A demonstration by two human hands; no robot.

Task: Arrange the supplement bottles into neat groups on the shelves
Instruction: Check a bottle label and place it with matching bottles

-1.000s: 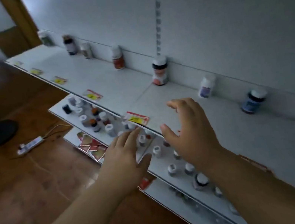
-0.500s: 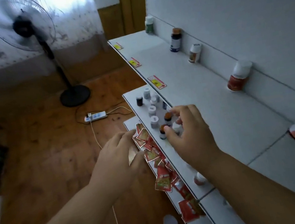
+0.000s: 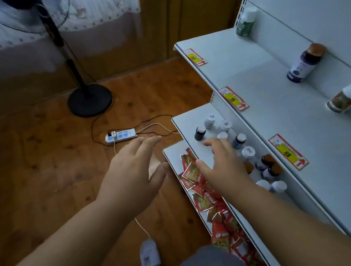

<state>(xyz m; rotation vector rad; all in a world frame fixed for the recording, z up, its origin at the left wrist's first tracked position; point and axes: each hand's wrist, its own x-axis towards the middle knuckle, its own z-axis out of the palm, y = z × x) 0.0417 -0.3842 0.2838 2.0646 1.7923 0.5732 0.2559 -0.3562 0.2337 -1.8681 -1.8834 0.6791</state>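
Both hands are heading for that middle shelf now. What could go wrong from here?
1. The small bottles stand packed close on the middle shelf; the right hand, spread over them, may topple several at once.
2. That cluster sits near the shelf's front edge, so a knocked bottle could roll onto the red packets below or the floor.
3. The left hand hangs off the shelf, too far to catch anything.

You are looking at matt, smooth painted-metal shelves (image 3: 262, 86) and a glossy wood-plank floor (image 3: 42, 159). Shiny foil-like red sachets (image 3: 194, 175) are catching light, and the small bottles (image 3: 248, 152) are showing smooth plastic caps.
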